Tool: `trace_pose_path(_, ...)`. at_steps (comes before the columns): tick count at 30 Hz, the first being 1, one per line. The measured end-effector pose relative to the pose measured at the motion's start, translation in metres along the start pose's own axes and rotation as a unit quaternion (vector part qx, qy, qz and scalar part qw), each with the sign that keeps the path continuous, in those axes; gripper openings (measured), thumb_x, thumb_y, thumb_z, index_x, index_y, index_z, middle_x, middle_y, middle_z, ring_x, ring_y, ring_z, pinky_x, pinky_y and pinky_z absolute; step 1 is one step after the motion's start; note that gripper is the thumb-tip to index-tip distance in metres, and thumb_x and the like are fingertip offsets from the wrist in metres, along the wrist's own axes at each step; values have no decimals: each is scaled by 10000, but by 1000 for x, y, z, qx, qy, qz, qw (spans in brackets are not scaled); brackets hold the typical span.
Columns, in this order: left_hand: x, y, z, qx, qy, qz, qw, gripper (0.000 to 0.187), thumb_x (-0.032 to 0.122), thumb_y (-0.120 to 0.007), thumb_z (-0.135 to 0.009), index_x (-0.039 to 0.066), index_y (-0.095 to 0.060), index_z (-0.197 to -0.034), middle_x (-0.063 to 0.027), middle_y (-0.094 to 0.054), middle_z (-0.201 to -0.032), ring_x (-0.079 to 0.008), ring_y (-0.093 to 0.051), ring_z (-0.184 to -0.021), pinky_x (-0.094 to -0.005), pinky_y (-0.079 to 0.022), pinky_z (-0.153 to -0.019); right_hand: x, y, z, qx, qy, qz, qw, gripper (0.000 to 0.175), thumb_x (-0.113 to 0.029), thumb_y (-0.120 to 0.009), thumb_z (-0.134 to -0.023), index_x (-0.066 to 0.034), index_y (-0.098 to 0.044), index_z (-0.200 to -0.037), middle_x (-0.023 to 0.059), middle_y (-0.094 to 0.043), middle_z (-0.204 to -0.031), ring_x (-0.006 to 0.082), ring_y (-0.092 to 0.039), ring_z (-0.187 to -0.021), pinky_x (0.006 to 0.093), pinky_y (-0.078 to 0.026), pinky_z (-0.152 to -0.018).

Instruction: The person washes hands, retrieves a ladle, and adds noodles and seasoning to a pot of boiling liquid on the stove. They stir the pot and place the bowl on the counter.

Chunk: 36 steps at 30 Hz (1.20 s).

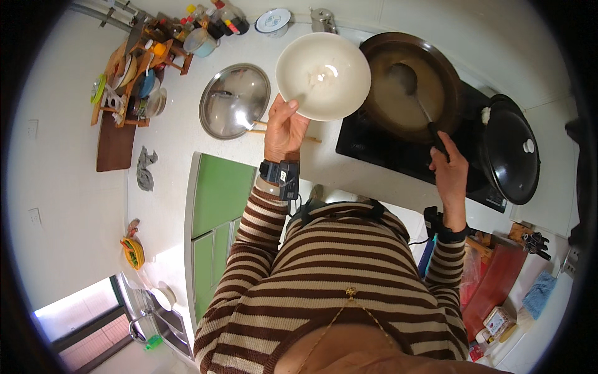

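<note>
My left hand grips the near rim of a white bowl, thumb on the inside; a little pale stuff or glare shows at its bottom. The bowl is raised just left of a large wok on the black cooktop. Cloudy pale liquid fills much of the wok. With my right hand I hold the black handle of a metal ladle, whose head is in the liquid. Under and beside my left hand, a pair of wooden chopsticks lies on the counter.
A steel lid lies left of the bowl. A second pan with a black lid is on the cooktop's right side. Along the back stand an enamel container, a metal pot and sauce bottles. A wooden rack is at the left.
</note>
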<state>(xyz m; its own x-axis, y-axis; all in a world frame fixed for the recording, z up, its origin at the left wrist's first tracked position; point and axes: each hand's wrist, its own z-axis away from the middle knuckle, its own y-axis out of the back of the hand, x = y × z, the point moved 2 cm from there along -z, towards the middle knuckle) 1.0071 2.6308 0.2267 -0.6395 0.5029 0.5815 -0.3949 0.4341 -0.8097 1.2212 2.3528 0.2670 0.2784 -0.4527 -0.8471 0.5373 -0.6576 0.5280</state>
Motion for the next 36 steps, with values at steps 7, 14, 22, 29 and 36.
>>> trace_pose_path(7, 17, 34, 6, -4, -9, -9, 1000, 657, 50, -622, -895, -74, -363, -1486, -221, -495, -1475, -356, -482, -1388, -526, -404, -1175, 4, 22, 17, -19, 8, 25, 999, 416, -53, -614, -965, -19, -621, -1380, 47, -625, -814, 91, -514, -635, 243, -448, -593)
trace_pose_path(14, 17, 80, 12, 69, -4, 5, 998, 496, -4, -615, -894, -48, -515, -1378, -181, -600, -1369, -305, -578, -1290, -492, -469, -1118, 10, 53, 32, 48, 4, 42, 998, 398, -37, -629, -970, -43, -641, -1368, 59, -651, -861, 94, -540, -654, 247, -457, -597)
trace_pose_path(22, -8, 144, 16, 199, 47, -62, 977, 311, 124, -707, -888, 21, -646, -1175, -95, -679, -1190, -266, -655, -1117, -489, -575, -944, 3, 47, 26, 133, 110, 228, 958, 390, 45, -637, -910, -5, -662, -1296, 171, -660, -864, 180, -602, -594, 329, -498, -572)
trace_pose_path(29, -25, 175, 10, 229, 76, -52, 969, 189, 137, -709, -888, 43, -669, -1046, -84, -691, -1125, -272, -664, -1079, -489, -582, -927, -7, 5, -2, 143, 164, 262, 940, 358, 10, -638, -923, 21, -642, -1280, 213, -657, -890, 267, -656, -666, 374, -515, -591)
trace_pose_path(36, -42, 208, -4, 203, 84, -43, 975, 267, 186, -737, -881, 57, -688, -1109, -95, -718, -1143, -297, -686, -1062, -505, -560, -986, -21, -23, -8, 60, 7, 66, 996, 337, -3, -598, -951, 37, -635, -1284, 173, -691, -871, 160, -553, -542, 300, -458, -533)
